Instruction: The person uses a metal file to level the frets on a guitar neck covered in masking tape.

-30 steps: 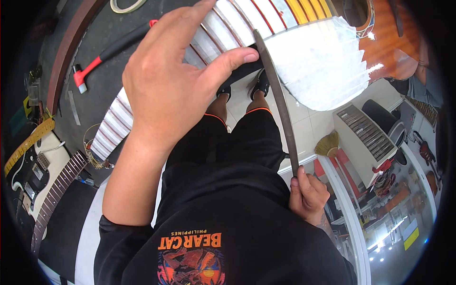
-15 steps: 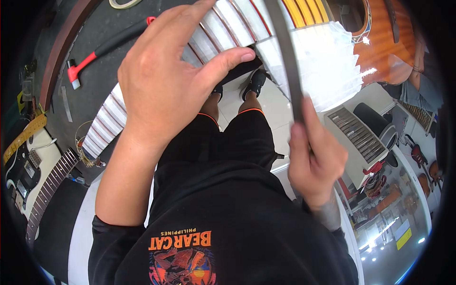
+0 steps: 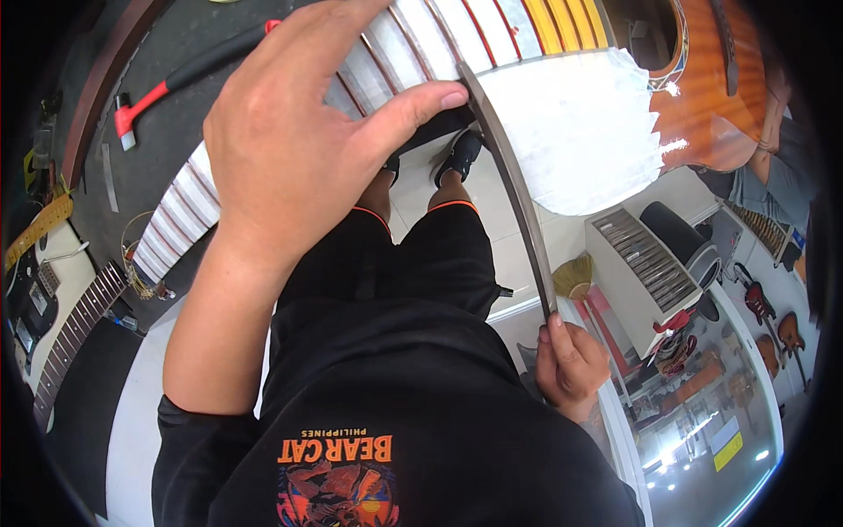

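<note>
An acoustic guitar (image 3: 716,132) with a glossy brown body lies across the top of the view. White masking tape (image 3: 575,132) covers part of its body. Its neck (image 3: 178,206) has pale tape between the frets, turning yellow near the sound hole. My left hand (image 3: 290,132) is closed over the neck, thumb along the near edge; its fingertips run out of view. A long, slim grey file (image 3: 518,189) is in my right hand (image 3: 572,367), gripped at its near end. The file's far tip meets the near edge of the fretboard, close to my left thumb.
A red-and-black hammer (image 3: 145,110) lies on the dark bench mat at left. Beyond it stand a white electric guitar (image 3: 39,299) and another fretted neck (image 3: 79,329). At right are a box of files (image 3: 645,272), a broom (image 3: 575,277), a glass case (image 3: 720,422) and another person's arm (image 3: 773,123).
My right hand has drawn the file back toward me and down, so its far tip has come from beyond the top edge to the fretboard's near edge. My left hand stays on the neck.
</note>
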A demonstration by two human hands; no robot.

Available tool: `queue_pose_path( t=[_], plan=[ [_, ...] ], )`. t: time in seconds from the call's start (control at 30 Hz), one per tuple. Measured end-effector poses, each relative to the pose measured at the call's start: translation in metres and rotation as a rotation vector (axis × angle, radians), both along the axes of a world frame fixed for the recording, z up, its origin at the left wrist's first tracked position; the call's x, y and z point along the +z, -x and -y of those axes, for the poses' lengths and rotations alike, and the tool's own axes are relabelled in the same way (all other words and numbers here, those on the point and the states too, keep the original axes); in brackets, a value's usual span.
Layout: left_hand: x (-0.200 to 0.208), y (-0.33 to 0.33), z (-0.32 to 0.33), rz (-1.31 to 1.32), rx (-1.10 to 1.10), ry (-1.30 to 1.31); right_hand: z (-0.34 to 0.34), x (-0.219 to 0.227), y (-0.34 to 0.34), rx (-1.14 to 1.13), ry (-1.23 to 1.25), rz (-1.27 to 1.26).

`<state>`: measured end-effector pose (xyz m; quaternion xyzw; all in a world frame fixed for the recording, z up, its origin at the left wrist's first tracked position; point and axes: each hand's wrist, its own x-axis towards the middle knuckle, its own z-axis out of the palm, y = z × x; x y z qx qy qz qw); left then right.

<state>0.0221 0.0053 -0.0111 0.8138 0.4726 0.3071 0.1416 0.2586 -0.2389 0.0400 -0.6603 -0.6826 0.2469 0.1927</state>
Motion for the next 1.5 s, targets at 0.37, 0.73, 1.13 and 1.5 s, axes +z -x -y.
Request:
queue_pose_path(
  t=[0.37, 0.73, 1.13, 1.5],
  plan=[
    [-0.008, 0.003, -0.005, 0.042, -0.075, -0.002, -0.076, -0.018, 0.016, 0.062, -0.042, 0.003],
    [0.001, -0.001, -0.003, 0.042, -0.044, -0.012, -0.020, -0.019, 0.011, 0.019, -0.056, 0.014],
    [0.002, 0.001, -0.001, 0.022, -0.042, 0.014, -0.105, -0.026, 0.038, 0.020, -0.064, -0.038],
    [-0.005, 0.006, -0.004, 0.015, -0.065, 0.080, -0.089, -0.027, 0.030, 0.037, -0.067, 0.023]
  ],
)
